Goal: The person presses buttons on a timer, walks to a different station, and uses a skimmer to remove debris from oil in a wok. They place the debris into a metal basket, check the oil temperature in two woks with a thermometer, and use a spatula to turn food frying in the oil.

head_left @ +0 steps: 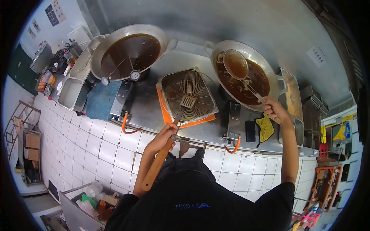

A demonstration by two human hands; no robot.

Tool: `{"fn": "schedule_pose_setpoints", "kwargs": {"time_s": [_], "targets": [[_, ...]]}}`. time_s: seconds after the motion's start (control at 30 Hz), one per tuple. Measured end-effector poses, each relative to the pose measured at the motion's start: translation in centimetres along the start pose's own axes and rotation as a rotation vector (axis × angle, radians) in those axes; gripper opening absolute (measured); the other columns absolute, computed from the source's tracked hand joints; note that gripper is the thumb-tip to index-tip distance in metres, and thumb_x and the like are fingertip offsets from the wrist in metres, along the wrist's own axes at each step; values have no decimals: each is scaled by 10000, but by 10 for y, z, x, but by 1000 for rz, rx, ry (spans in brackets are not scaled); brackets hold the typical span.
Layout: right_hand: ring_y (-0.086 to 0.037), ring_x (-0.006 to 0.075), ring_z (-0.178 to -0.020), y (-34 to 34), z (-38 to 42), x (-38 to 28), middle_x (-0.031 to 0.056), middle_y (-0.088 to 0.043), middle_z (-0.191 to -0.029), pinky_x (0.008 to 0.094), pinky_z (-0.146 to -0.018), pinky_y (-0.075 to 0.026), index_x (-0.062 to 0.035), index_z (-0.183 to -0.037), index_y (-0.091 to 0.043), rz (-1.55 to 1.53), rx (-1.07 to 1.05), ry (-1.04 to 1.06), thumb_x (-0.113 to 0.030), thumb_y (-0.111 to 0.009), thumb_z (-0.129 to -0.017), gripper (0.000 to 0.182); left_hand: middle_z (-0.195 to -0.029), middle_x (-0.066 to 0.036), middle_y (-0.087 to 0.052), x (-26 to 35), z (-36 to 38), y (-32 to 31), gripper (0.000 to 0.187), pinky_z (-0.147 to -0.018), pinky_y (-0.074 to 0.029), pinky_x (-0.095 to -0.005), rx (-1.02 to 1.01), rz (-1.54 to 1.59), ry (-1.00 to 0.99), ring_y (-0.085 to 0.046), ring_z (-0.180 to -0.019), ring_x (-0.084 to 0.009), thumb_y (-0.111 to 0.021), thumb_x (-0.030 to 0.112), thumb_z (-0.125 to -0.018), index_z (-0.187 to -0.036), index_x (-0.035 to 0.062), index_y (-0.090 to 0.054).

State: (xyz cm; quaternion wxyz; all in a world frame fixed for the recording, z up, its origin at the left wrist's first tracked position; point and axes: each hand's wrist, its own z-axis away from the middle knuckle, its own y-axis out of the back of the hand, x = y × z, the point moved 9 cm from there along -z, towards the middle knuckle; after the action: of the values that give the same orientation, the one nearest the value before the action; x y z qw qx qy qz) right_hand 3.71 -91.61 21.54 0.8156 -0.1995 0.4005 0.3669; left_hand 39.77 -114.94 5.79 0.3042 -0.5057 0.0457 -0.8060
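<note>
My left hand (163,137) is wrapped round a long spatula with a wooden handle (158,165). The spatula's slotted metal head (187,102) lies over a square wire basket (178,86), which rests on an orange cloth (165,106). In my right hand (275,111) is the handle of a round strainer (236,64). The strainer's bowl is over the right wok (274,79), above dark oil with pale pieces of food in it. Whether the bowl touches the oil is hard to tell.
A left wok (98,48) of dark oil holds two dial thermometers (135,75). Near the counter's front edge are a blue cloth (102,100), a black phone (250,131) and a yellow cloth (264,129). Metal trays (70,93) flank the woks; orange hoses (124,125) hang in front.
</note>
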Motion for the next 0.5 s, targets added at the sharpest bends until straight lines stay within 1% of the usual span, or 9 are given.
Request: {"fn": "schedule_pose_setpoints", "kwargs": {"time_s": [0.07,0.17,0.23,0.27,0.3,0.33,0.37,0.43,0.5], "targets": [[-255,-4,-489,-29,-1,0,-70,-342,-667,155,-366,-147,-74,-1088,-568,4,-47,50,-95,-451,-917,208,-959,-52,-505,1,1,1,161,-457,-453,-267,-47,-2,-14,-528,-573,-127,-447,252,-1020,-1153,162,-453],[-257,0,-491,-69,2,9,-68,-342,-667,166,-374,-173,-98,-1107,-552,7,15,102,-86,-445,-917,218,-955,-57,-505,6,4,1,175,-445,-461,-279,-60,-30,-11,-531,-565,-130,-447,250,-1021,-1160,146,-442],[-281,14,-484,-85,-1,24,-63,-365,-667,187,-387,-199,-128,-1149,-529,31,134,159,-83,-444,-922,247,-950,-59,-492,10,5,1,189,-437,-467,-286,-64,-38,-16,-528,-551,-132,-442,248,-1022,-1168,127,-434],[-352,30,-486,-98,1,30,-38,-422,-662,212,-390,-243,-127,-1214,-500,128,223,196,-86,-442,-928,295,-940,-61,-494,9,4,2,192,-435,-463,-267,-72,-42,-22,-532,-558,-132,-443,246,-1018,-1175,136,-431],[-484,148,-486,-101,-11,43,46,-502,-642,279,-418,-374,-107,-1342,-462,368,273,253,-89,-440,-936,407,-931,-62,-496,8,3,1,195,-433,-460,-247,-80,-45,-27,-536,-565,-131,-444,243,-1014,-1182,145,-427],[-616,309,-592,-114,-10,42,140,-546,-626,404,-555,-506,-110,-1452,-381,954,413,756,-84,-457,-931,527,-931,-62,-496,8,3,2,195,-433,-460,-247,-83,-42,-26,-536,-565,-131,-444,243,-1014,-1182,145,-427],[-652,429,-724,-128,-21,60,202,-582,-743,502,-697,-527,-147,-1534,-262,1102,458,684,-18,-484,-904,681,-956,-65,-476,9,3,3,193,-438,-465,-265,-83,-25,-33,-532,-558,-130,-444,243,-1018,-1170,126,-426],[-668,430,-783,-152,-33,84,213,-587,-895,527,-701,-528,-196,-1561,-191,1440,527,529,52,-495,-865,798,-980,-68,-457,9,5,3,194,-442,-470,-283,-86,-6,-37,-529,-551,-128,-444,243,-1022,-1159,107,-425],[-660,442,-779,-157,-43,107,227,-588,-922,526,-683,-530,-226,-1558,-206,1480,496,513,19,-507,-874,786,-1003,-72,-450,10,5,6,190,-445,-468,-283,-49,18,-19,-527,-557,-127,-453,241,-1019,-1148,105,-424]]}}
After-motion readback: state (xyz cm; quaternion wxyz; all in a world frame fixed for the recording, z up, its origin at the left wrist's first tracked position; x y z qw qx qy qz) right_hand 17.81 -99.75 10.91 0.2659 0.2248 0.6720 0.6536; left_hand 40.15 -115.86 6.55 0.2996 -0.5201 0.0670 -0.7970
